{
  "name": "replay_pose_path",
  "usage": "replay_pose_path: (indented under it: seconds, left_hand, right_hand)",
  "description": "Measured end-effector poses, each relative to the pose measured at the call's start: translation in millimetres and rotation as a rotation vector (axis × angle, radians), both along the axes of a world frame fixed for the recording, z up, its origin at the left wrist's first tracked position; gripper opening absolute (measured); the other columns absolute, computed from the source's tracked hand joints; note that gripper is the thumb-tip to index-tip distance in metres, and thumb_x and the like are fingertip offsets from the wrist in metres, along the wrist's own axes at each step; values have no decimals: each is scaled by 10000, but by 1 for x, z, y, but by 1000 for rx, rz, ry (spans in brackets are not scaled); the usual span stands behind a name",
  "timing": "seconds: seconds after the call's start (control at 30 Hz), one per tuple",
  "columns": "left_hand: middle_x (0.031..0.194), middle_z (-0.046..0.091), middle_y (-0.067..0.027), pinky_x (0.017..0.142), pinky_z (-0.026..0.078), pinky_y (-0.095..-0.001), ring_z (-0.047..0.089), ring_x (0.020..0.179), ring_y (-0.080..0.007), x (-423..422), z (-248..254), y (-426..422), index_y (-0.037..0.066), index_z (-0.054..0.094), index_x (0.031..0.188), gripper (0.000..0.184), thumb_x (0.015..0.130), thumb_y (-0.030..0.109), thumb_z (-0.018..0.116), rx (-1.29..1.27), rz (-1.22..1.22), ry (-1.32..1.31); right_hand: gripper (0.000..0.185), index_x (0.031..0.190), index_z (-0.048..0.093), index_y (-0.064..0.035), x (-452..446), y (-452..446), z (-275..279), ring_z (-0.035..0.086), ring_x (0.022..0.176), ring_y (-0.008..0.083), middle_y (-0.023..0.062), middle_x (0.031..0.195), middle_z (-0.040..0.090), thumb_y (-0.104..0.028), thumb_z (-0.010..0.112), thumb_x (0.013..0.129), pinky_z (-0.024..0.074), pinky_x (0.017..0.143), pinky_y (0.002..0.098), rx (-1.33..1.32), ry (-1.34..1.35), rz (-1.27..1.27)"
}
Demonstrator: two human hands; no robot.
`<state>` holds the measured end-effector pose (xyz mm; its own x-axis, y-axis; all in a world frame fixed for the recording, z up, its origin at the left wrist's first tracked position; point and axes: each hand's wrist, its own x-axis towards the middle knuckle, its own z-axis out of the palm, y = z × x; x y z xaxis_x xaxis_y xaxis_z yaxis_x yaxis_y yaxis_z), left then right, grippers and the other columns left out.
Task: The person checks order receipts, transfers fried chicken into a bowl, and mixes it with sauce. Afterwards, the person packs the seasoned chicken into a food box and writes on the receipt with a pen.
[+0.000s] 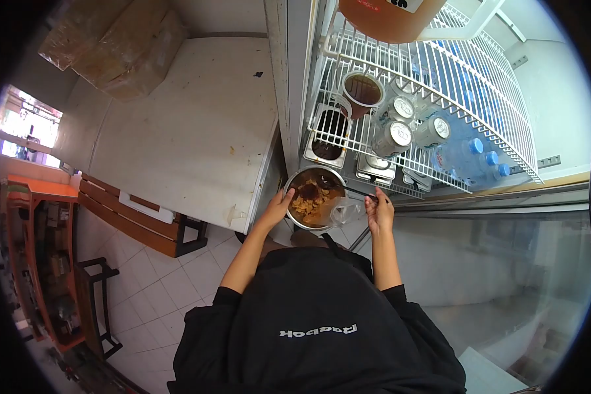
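A round metal bowl (324, 170) sits in front of my body, with orange-brown chunky food (306, 206) and a patch of dark red sauce (310, 190) inside it. My left hand (277, 209) grips the bowl's left rim, thumb on top. On the other side, my right hand (379, 212) is closed on the end of a long, dark-handled spoon (354, 190) that reaches into the bowl; its head cannot be made out. A clear plastic bag (347, 212) hangs at the bowl's right edge, close to my right fingers; whether they hold it too is unclear.
An open fridge has white wire shelves (440, 98) with cans (399, 134), water bottles (469, 148), a cup of brown liquid (363, 92) and a metal container of dark sauce (328, 134). Left stands a white chest top (197, 125) with a taped box (121, 49). A wooden bench (131, 220) stands beyond.
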<state>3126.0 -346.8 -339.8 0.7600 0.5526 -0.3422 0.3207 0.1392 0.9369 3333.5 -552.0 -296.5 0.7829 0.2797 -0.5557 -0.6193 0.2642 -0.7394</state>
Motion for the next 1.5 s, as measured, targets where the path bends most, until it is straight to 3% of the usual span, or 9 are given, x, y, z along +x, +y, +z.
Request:
replay_pose_path:
  seconds: [0.27,0.6,0.7,0.83,1.07,1.17,1.2,1.37,1.5]
  left_hand:
    - [1215,556,-150,985,355,-311,503,1142,-229,-5,12,-2,8,443,1293,562,957,457,408,-6,-23,57]
    - [1188,561,-122,974,356,-293,492,1106,-186,-16,19,-6,-18,477,1251,520,973,415,402,1,9,5]
    - [1202,555,-119,976,354,-294,486,1122,-188,-27,38,-8,-23,470,1262,541,968,427,407,13,40,83]
    - [1210,560,-127,981,349,-294,492,1138,-203,-40,56,-12,-6,473,1266,505,970,400,416,-25,145,51]
    - [1259,521,-117,999,326,-294,459,1169,-194,-67,86,-10,-17,445,1294,561,958,432,427,9,312,53]
    - [1285,495,-119,1021,298,-297,427,1202,-192,-91,100,-3,-16,428,1308,614,944,479,432,-78,419,123]
    - [1278,500,-121,1021,298,-295,429,1201,-191,-100,97,-1,-15,434,1301,616,941,486,432,-56,489,147]
    - [1244,517,-116,888,475,-371,553,1093,-222,-152,74,22,13,427,1287,621,933,523,407,-139,717,56]
    - [1259,505,-142,853,500,-445,560,1099,-248,-165,104,49,39,353,1333,641,928,534,402,-231,811,53]
  right_hand:
    - [251,1118,531,36,11,-4,-19,602,643,199,106,809,558,-90,527,901,523,529,281,79,189,-45]
    - [274,1119,506,29,-4,63,54,610,811,216,131,1061,572,-169,529,930,529,746,302,213,-130,-65]
    - [278,1097,539,22,-4,64,33,595,864,197,117,1131,547,-193,555,922,489,716,287,-293,-665,126]
    - [329,1044,601,-13,42,55,15,540,995,281,143,1179,535,-203,639,778,400,826,465,-1387,-1549,117]
    - [373,1006,649,-148,126,77,-41,544,1046,338,84,1065,631,-393,589,732,333,871,591,-1438,-1765,208]
    - [344,1000,650,-144,137,81,-64,568,1007,321,87,1021,641,-390,535,788,370,895,521,-1390,-1619,468]
    - [291,920,662,-132,138,90,-73,593,946,319,89,939,651,-361,518,813,416,854,494,-1339,-2000,121]
    - [295,787,630,-38,65,157,-3,556,883,339,169,896,615,-324,556,801,424,843,507,-1449,-1519,769]
    - [368,889,648,-50,41,169,-9,559,917,355,173,938,614,-392,536,811,394,881,507,-1458,-1579,418]
